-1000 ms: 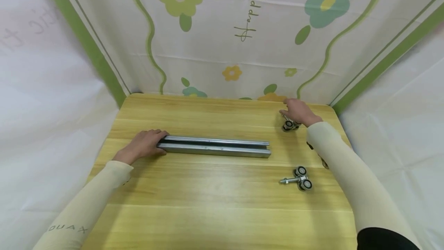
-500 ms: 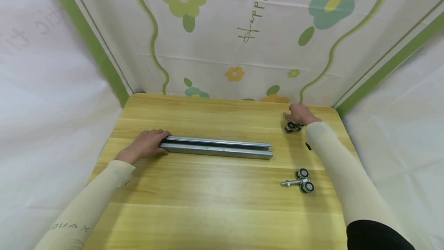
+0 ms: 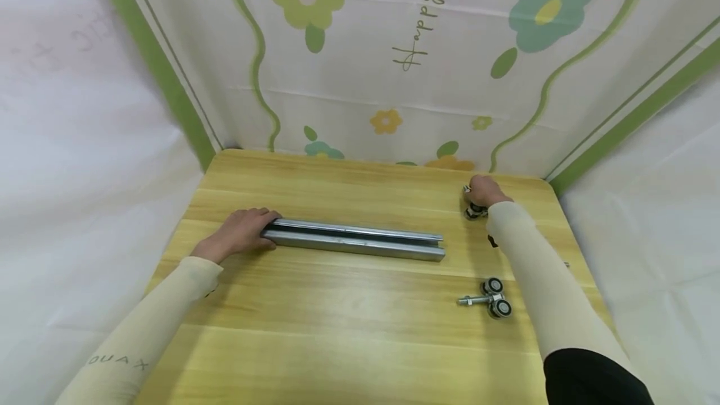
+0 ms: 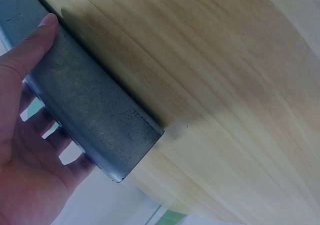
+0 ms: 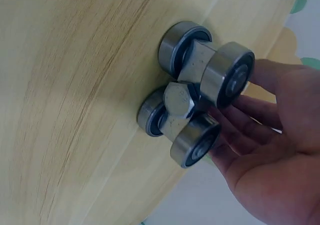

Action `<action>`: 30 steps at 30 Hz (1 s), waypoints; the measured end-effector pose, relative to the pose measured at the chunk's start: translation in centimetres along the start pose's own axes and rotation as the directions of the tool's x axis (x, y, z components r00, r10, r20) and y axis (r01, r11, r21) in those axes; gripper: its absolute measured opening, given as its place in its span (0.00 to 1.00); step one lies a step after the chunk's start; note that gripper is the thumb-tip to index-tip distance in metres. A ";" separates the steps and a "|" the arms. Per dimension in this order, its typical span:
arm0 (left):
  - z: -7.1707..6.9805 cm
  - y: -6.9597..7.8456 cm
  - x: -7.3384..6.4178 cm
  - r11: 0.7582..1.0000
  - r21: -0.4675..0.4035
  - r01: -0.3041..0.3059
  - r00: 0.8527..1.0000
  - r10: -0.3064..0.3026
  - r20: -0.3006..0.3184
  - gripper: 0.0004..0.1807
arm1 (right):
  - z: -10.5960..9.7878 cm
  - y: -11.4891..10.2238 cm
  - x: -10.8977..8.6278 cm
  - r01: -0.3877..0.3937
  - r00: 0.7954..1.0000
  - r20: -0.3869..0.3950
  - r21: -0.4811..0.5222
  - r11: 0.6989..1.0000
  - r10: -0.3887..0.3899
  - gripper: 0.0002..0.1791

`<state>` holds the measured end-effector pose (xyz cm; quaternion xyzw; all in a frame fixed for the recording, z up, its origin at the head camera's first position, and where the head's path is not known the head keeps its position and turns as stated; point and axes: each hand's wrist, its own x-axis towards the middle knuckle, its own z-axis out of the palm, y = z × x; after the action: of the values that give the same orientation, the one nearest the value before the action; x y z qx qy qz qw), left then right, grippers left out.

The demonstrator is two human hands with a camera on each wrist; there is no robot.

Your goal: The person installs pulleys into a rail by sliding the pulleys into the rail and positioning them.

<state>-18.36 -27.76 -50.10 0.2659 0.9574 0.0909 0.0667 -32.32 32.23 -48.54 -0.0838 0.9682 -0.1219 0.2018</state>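
Note:
My left hand (image 3: 239, 233) grips the left end of a slotted steel rail (image 3: 360, 244) lying across the table. The left wrist view shows the thumb on the rail's flat side (image 4: 92, 92) and the fingers along its other edge. At the far right of the table, my right hand (image 3: 487, 191) holds a roller trolley (image 5: 181, 101) with paired bearing wheels and a hex bolt head between them. Behind the wheels, the fingers hide most of its bolt shank. Nearer me lies a second roller trolley (image 3: 495, 300), its threaded bolt pointing left.
A small metal tip (image 3: 567, 264) shows just beyond the right sleeve, which covers the rest of it. The wooden table (image 3: 337, 342) meets a flower-printed cloth (image 3: 360, 80) along its back edge, with white cloth on both sides.
My right hand has come slightly down and closed in around the roller trolley. The right forearm has swung left, baring the small metal tip. My left hand stays on the rail.

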 end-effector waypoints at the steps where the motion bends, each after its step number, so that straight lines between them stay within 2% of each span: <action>1: 0.0 0.0 0.1 1.000 0.000 -0.002 1.000 0.002 -0.001 0.35 | 0.1 0.1 0.1 -0.011 1.000 -0.004 -0.004 1.000 0.011 0.16; 8: 0.0 0.5 0.6 1.000 -0.008 -0.012 1.000 0.012 0.001 0.35 | 0.3 0.7 0.1 -0.056 0.998 -0.026 -0.019 0.998 0.055 0.14; 12: 0.0 0.6 0.5 1.000 -0.004 0.001 1.000 -0.001 0.014 0.35 | 0.6 0.7 0.2 -0.043 0.999 -0.027 -0.015 0.999 0.043 0.13; 19: -0.1 0.7 0.5 1.000 -0.012 0.009 1.000 -0.009 0.019 0.35 | 0.9 1.1 0.2 -0.024 0.998 -0.056 -0.033 0.999 0.022 0.17; 23: 0.0 0.5 0.5 1.000 -0.016 0.008 1.000 -0.008 0.015 0.35 | 0.7 0.6 0.0 -0.013 0.997 -0.079 -0.009 1.000 0.012 0.18; 30: 0.0 0.2 0.1 0.998 -0.037 0.041 0.999 -0.040 0.031 0.35 | 0.3 -0.2 -0.3 0.001 0.995 -0.095 0.027 1.000 0.002 0.19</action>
<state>-18.29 -27.52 -50.09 0.2463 0.9596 0.1035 0.0879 -31.91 32.04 -48.68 -0.0750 0.9750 -0.1386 0.1566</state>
